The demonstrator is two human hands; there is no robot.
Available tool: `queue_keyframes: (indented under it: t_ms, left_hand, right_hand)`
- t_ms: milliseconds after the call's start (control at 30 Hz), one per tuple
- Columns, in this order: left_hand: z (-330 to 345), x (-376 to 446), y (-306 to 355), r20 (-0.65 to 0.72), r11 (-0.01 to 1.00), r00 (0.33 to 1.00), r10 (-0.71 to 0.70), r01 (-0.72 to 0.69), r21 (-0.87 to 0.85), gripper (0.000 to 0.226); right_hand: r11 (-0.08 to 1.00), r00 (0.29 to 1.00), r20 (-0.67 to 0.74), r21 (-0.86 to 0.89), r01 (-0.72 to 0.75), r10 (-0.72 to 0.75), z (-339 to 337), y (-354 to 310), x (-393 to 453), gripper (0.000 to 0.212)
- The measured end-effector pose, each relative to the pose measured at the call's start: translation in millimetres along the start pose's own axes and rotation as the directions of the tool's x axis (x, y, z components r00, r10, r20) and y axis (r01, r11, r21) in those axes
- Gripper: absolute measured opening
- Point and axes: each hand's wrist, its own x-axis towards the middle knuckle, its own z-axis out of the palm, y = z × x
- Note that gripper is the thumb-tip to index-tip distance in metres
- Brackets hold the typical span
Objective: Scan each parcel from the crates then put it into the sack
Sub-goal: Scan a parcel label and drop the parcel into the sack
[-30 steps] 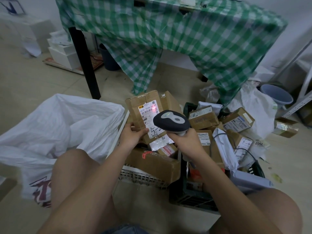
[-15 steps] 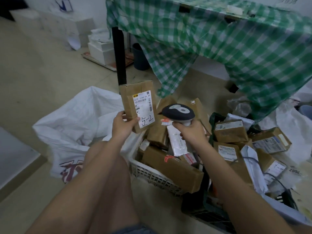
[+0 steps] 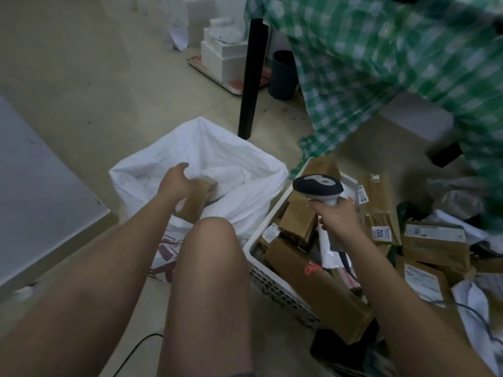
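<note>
A pale tiled floor is filling the upper left, with a green checked cloth (image 3: 381, 63) hanging off a black-legged table at 1 o'clock and white boxes (image 3: 217, 53) stacking up at 12. Down at centre, the white sack (image 3: 231, 159) is gaping open, and the left hand (image 3: 177, 183) is reaching into its mouth, fingers wrapping 1 end of a brown parcel (image 3: 200, 198) — the parcel is sitting low in the opening, half behind the knee (image 3: 212, 235).

Over at 3 o'clock, the right hand (image 3: 337, 216) is gripping the scanner (image 3: 317, 186) by its handle, head pointing away, hovering above the white crate (image 3: 272, 284), which is brimming with more brown parcels and 1 white poly mailer (image 3: 330, 251).

On handling, a judgement: that parcel is looking like a flat cardboard-wrapped box, stiff and light enough for 1 hand, with taped faces that may be a touch slick. Taking it across its narrow edges, thumb on 1 face and fingers on the other, seems the surest hold. The mailer is likely soft and floppy — better pinched near its middle. The sack's thin walls are sagging, so a parcel dropped near the rim could slide out.
</note>
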Motion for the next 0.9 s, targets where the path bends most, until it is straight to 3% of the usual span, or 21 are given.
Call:
queue_keyframes:
  t_ms: [100,200,267,367,500,567,667,733,800,900]
  left_hand:
    - [12,-12,17,0.057,0.992,0.998,0.024,-0.017,-0.124,0.078]
    - [31,-22,39,0.116,0.972,0.988,0.101,-0.073,-0.224,0.048]
    - [48,-32,56,0.171,0.964,0.967,0.188,-0.149,-0.219,0.041]
    - [84,-63,84,0.336,0.943,0.882,0.331,-0.296,-0.153,0.041]
    - [154,-117,87,0.574,0.931,0.738,0.356,-0.333,-0.150,0.051]
    - [185,-144,83,0.634,0.892,0.667,0.391,-0.445,-0.082,0.056]
    - [216,-180,76,0.779,0.748,0.482,0.402,-0.664,0.025,0.097]
    - [228,-199,71,0.835,0.572,0.387,0.393,-0.813,0.107,0.115]
    - [239,-207,65,0.822,0.429,0.350,0.449,-0.891,0.145,0.117]
    - [250,-210,59,0.779,0.241,0.309,0.546,-0.948,0.207,0.100]
  right_hand:
    - [0.999,1.000,-0.002,0.044,-0.011,0.011,-9,8,-2,0.012]
    - [0.997,1.000,-0.011,0.082,-0.004,0.005,-24,12,-9,0.010]
    - [0.996,0.999,-0.029,0.083,-0.016,0.018,-36,15,-16,0.011]
    - [0.997,0.996,-0.092,0.081,-0.009,0.016,-58,24,-26,0.015]
    - [0.996,0.988,-0.132,0.030,-0.081,0.085,-86,42,-45,0.030]
    - [0.993,0.981,-0.155,0.025,-0.116,0.119,-99,54,-54,0.029]
    - [0.983,0.969,-0.167,0.052,-0.173,0.180,-116,65,-70,0.016]
    - [0.981,0.971,-0.158,0.095,-0.168,0.181,-125,70,-77,0.014]
    - [0.980,0.972,-0.159,0.122,-0.155,0.173,-132,75,-82,0.014]
    - [0.976,0.972,-0.158,0.165,-0.145,0.171,-137,81,-86,0.015]
